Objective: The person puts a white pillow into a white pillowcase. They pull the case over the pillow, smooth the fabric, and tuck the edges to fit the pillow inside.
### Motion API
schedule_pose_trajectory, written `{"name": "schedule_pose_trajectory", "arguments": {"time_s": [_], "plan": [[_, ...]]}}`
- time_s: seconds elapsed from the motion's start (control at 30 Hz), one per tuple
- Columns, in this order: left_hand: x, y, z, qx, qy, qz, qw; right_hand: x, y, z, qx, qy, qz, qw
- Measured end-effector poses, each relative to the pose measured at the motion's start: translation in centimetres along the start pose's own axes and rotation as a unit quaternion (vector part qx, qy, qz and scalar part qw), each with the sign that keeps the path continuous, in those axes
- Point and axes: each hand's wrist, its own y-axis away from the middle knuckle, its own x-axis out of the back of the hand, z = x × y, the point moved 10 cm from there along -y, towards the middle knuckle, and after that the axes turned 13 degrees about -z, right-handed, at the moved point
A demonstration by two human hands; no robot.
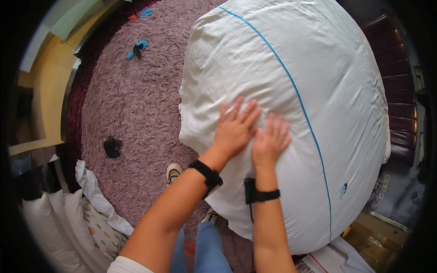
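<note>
A wide white bed cover (pixel 346 104) with a thin blue stripe fills the right half of the head view. Wrinkles run across it around my hands. My left hand (pixel 234 129) lies palm down on the fabric, fingers spread. Just right of it, my right hand (pixel 269 143) presses flat on the same cover with its fingers apart. The two hands almost touch. Neither grips the cloth. Both wrists carry black straps, and a small dark box sits on the right one. A small blue mark shows near the cover's lower right.
My shoes stand on a mauve shaggy carpet (pixel 132 91) beside the bed. On it lie a black bundle (pixel 112 147) and blue and black scraps (pixel 137 50). White pillows (pixel 50 223) are piled at lower left. A dark tufted headboard (pixel 398 91) borders the bed's right side.
</note>
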Motion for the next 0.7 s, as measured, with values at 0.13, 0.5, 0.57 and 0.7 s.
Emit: {"name": "schedule_pose_trajectory", "arguments": {"time_s": [0.13, 0.5, 0.57, 0.7], "plan": [[-6.0, 1.1, -13.6, 0.246, 0.212, -0.201, 0.924, -0.7, -1.0, -12.1, 0.181, -0.032, -0.021, 0.983], [-1.4, 5.0, -14.9, 0.134, 0.167, -0.033, 0.976, 4.2, 2.1, -5.7, 0.069, -0.098, 0.053, 0.991], [0.1, 2.4, -10.9, 0.063, 0.15, -0.005, 0.987, 3.3, 0.9, -4.5, 0.017, -0.052, 0.035, 0.998], [-4.5, 3.3, -9.5, 0.07, 0.284, -0.101, 0.951, -0.5, -0.1, -8.4, 0.058, -0.004, -0.033, 0.998]]}}
